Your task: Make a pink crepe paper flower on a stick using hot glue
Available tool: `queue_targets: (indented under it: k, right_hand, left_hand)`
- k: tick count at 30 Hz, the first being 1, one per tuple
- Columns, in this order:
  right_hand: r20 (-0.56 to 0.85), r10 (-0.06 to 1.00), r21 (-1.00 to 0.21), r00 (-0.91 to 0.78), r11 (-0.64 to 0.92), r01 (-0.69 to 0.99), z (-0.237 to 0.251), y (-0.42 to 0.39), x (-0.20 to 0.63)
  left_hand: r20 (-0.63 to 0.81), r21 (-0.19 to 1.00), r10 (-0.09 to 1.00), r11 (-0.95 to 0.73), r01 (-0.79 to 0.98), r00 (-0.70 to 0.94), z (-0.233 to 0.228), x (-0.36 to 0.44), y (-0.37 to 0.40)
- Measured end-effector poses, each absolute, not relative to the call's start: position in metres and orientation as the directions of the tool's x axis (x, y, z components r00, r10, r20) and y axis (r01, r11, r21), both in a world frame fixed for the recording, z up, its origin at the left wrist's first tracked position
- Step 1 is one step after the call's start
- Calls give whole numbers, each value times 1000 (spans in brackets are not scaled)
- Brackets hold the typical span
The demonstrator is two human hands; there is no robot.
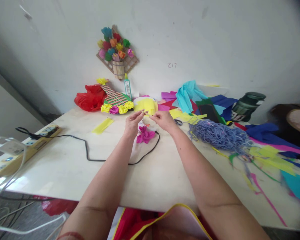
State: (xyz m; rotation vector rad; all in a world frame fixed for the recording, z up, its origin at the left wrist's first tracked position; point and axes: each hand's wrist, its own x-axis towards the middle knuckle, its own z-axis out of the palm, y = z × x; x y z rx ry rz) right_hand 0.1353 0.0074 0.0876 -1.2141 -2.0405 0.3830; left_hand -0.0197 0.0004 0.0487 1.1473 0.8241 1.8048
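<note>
Above the middle of the table, my left hand pinches one end of a thin pale stick-like piece. The fingers of my right hand are closed on its other end. Whether it is a stick or rolled paper, I cannot tell. Just below and between the hands lies a magenta crepe-paper flower. Behind them is a pile of yellow crepe paper. A flat yellow paper strip lies to the left of my left hand.
A black cable crosses the table from a power strip. Farther back are a flower-trimmed stick craft, a glue bottle and red plastic. Tangled blue-purple string, coloured paper and a dark green jar are right.
</note>
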Motion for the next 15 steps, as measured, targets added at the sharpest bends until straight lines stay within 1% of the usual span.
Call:
queue_targets:
  k: [7,15]
  right_hand:
    - [449,853,-574,-265,503,647,90,1,130]
    - [552,806,-494,-212,522,696,85,0,122]
  left_hand:
    - [379,822,872,-471,-321,-308,52,-16,-1]
    - [363,792,858,-490,-366,-364,55,-10,-4]
